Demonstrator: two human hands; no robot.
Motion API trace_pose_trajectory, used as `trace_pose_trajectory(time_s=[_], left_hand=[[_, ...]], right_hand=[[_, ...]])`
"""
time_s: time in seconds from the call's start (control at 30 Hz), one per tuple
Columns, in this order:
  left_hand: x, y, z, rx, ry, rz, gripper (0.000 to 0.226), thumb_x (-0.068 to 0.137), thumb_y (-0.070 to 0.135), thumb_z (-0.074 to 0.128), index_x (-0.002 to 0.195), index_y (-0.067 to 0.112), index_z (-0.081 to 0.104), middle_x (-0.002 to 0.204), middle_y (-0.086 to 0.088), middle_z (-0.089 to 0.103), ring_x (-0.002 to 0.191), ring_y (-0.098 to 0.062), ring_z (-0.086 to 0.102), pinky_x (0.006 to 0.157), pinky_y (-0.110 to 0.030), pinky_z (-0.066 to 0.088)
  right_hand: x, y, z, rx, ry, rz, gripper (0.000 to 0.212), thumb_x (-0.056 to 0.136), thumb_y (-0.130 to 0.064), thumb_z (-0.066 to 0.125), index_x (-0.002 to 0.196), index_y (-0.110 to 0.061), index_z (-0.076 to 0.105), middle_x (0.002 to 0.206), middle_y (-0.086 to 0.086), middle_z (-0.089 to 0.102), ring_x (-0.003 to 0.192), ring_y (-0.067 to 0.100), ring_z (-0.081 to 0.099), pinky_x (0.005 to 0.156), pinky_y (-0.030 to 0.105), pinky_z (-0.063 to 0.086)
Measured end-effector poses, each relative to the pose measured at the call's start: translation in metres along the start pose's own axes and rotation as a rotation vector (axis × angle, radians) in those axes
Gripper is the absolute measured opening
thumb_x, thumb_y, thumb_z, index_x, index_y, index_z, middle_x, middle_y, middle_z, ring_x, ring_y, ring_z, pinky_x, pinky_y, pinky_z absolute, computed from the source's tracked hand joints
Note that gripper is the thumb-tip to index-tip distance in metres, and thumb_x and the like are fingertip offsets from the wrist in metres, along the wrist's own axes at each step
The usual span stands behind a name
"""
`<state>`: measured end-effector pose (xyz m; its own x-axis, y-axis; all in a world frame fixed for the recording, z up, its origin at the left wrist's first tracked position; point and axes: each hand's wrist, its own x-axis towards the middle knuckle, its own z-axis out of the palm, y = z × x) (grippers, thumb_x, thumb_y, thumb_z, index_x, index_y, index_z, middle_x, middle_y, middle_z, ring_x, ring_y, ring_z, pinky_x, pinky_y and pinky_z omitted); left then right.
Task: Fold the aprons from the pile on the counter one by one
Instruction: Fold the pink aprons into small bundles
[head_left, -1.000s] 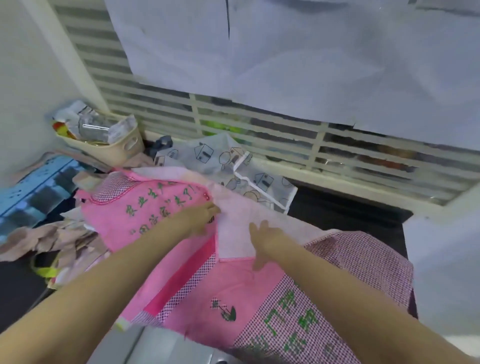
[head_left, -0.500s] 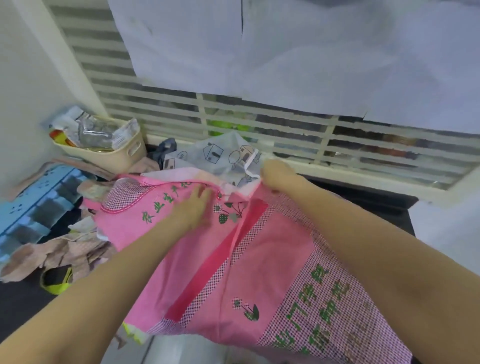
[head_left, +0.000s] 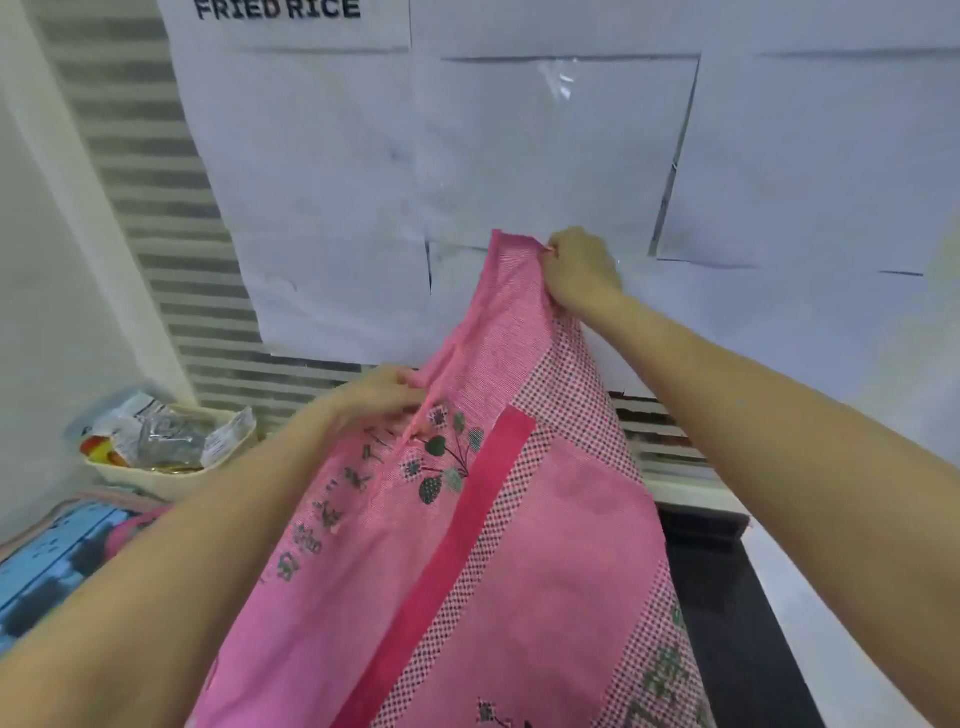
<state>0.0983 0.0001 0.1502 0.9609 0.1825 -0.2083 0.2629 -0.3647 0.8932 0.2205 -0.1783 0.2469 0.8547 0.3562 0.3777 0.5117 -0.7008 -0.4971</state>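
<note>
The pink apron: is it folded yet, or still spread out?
Not folded. The pink apron hangs lifted and loosely open, the right hand gripping its top edge, the left hand pinching lower.

An eatery's back counter: a "FRIED RICE" sign (head_left: 278, 10) taped over slatted shutters (head_left: 156, 171).

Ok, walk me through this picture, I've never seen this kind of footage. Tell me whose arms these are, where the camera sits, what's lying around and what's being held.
There is no machine here: the two bare arms belong to a person wearing a wide-angle camera on the head, so you look forward and down along their arms. The right hand pinches the top edge of a pink apron and holds it up high. The left hand grips the same apron lower down, near its printed green flowers. At the left, a cream basket holds packets and wrappers, with blue patterned cloth in front of it. White paper sheets cover the slatted wall behind; one reads FRIED RICE. A dark counter shows at the right.
</note>
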Motion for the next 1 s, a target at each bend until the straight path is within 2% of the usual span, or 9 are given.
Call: trace_pose_trajectory(time_s=[0.1, 0.2, 0.37, 0.5, 0.57, 0.67, 0.73, 0.87, 1.0], left_hand=[[-0.007, 0.043, -0.017, 0.095, 0.151, 0.130, 0.024, 0.090, 0.012, 0.060, 0.069, 0.011, 0.050, 0.044, 0.002, 0.051, 0.033, -0.004, 0.048, 0.037, -0.013, 0.039], [-0.009, 0.099, -0.017, 0.324, 0.183, 0.343, 0.008, 0.090, 0.010, 0.060, 0.082, 0.008, 0.058, 0.058, -0.008, 0.053, 0.038, -0.004, 0.052, 0.043, -0.015, 0.043], [-0.016, 0.160, -0.030, 0.692, 0.257, 0.411, 0.028, 0.083, 0.027, 0.069, 0.062, 0.019, 0.053, 0.048, 0.006, 0.053, 0.039, 0.000, 0.047, 0.043, -0.010, 0.036], [-0.036, 0.141, -0.050, 0.454, -0.072, 0.021, 0.024, 0.079, 0.029, 0.071, 0.068, 0.018, 0.054, 0.051, 0.003, 0.049, 0.040, -0.004, 0.045, 0.044, -0.013, 0.042], [-0.038, 0.136, -0.053, 0.185, -0.063, 0.103, 0.023, 0.071, 0.030, 0.071, 0.085, 0.018, 0.057, 0.067, 0.003, 0.052, 0.049, -0.002, 0.049, 0.050, -0.012, 0.046], [-0.033, 0.135, -0.048, -0.195, 0.089, 0.303, 0.072, 0.066, 0.031, 0.082, 0.127, 0.022, 0.045, 0.123, -0.001, 0.052, 0.098, -0.012, 0.062, 0.079, -0.025, 0.054], [-0.032, 0.135, -0.031, -0.340, -0.086, 0.350, 0.105, 0.050, 0.041, 0.090, 0.138, 0.031, 0.032, 0.134, 0.006, 0.046, 0.118, -0.019, 0.055, 0.093, -0.033, 0.049], [-0.036, 0.140, 0.038, -0.093, -0.311, 0.435, 0.044, 0.083, 0.008, 0.069, 0.123, 0.015, 0.053, 0.116, 0.003, 0.065, 0.107, -0.011, 0.062, 0.091, -0.026, 0.051], [-0.010, 0.149, 0.025, 0.237, 0.151, 0.444, 0.030, 0.083, -0.002, 0.065, 0.112, 0.005, 0.063, 0.094, -0.004, 0.066, 0.085, -0.016, 0.062, 0.085, -0.029, 0.052]], right_hand=[[-0.002, -0.007, -0.027, -0.260, -0.336, 0.014, 0.042, 0.086, -0.004, 0.060, 0.127, -0.004, 0.047, 0.111, 0.012, 0.060, 0.069, 0.023, 0.064, 0.056, 0.024, 0.048], [-0.005, -0.034, -0.033, 0.054, -0.622, -0.193, 0.068, 0.081, -0.001, 0.068, 0.139, -0.015, 0.035, 0.116, 0.004, 0.049, 0.066, 0.017, 0.067, 0.038, 0.019, 0.044], [0.007, -0.037, -0.043, 0.052, -0.590, -0.224, 0.015, 0.082, -0.007, 0.070, 0.071, -0.009, 0.060, 0.051, 0.001, 0.058, 0.043, 0.010, 0.052, 0.041, 0.018, 0.039], [0.008, -0.028, -0.090, 0.263, -0.723, -0.191, 0.022, 0.090, -0.010, 0.061, 0.069, -0.007, 0.055, 0.045, 0.000, 0.046, 0.036, 0.007, 0.037, 0.040, 0.015, 0.031], [0.006, -0.024, -0.111, 0.337, -0.812, -0.194, 0.014, 0.092, -0.010, 0.057, 0.079, -0.007, 0.059, 0.049, 0.000, 0.044, 0.037, 0.006, 0.033, 0.043, 0.016, 0.028], [0.010, -0.016, -0.125, 0.451, -0.750, -0.159, 0.010, 0.093, -0.012, 0.055, 0.086, -0.009, 0.059, 0.053, -0.002, 0.045, 0.036, 0.004, 0.032, 0.039, 0.015, 0.027], [0.014, -0.016, -0.129, 0.524, -0.693, -0.143, 0.012, 0.096, -0.017, 0.052, 0.093, -0.012, 0.062, 0.052, -0.004, 0.047, 0.037, 0.004, 0.028, 0.036, 0.014, 0.024], [0.014, -0.031, -0.135, 0.617, -0.556, -0.190, 0.021, 0.097, -0.022, 0.051, 0.081, -0.014, 0.060, 0.049, -0.005, 0.046, 0.035, 0.004, 0.027, 0.036, 0.015, 0.025], [0.019, -0.032, -0.147, 0.704, -0.251, -0.184, 0.016, 0.095, -0.019, 0.055, 0.083, -0.012, 0.062, 0.043, -0.004, 0.049, 0.031, 0.005, 0.034, 0.036, 0.014, 0.029]])
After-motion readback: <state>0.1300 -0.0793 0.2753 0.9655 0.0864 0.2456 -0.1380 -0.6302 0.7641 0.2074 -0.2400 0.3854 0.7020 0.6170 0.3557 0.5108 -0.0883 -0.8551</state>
